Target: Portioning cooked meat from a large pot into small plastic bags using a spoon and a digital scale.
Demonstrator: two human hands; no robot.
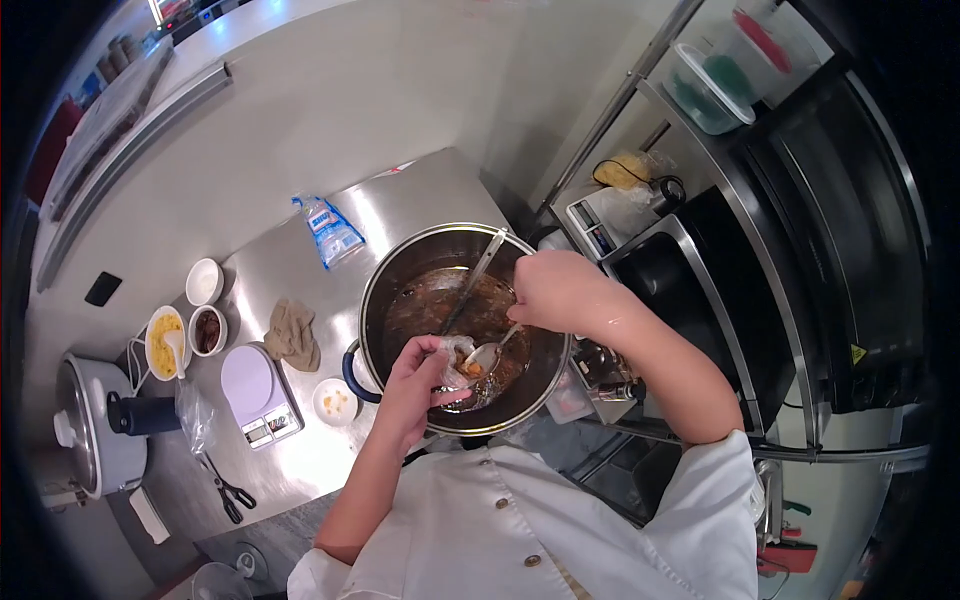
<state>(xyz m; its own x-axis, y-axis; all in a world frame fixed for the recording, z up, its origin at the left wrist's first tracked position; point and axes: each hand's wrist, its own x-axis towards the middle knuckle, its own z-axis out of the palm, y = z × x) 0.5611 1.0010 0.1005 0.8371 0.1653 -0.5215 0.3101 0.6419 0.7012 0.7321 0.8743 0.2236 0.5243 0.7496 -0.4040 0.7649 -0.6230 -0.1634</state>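
A large steel stockpot (367,300) stands before me, with dark broth (427,307) and floating bits inside. Over its near part, my left hand (424,371) holds a small clear plastic bag (454,360) with orange-yellow bits in it. My right hand (544,292) grips the handle of a metal spoon (487,355), whose bowl is at the bag's mouth. A long-handled metal utensil (480,274) leans against the pot's far rim, its lower end in the broth. Left of the pot sits a small white bowl (335,403) with yellowish residue.
On the steel table (300,469) are a kitchen scale (259,405), a crumpled cloth (292,335), a blue-printed plastic bag (330,231), several small bowls, scissors (229,491), a dark bottle (142,414) and a rice cooker (101,427). Black ovens and a metal rack (720,165) stand on the right.
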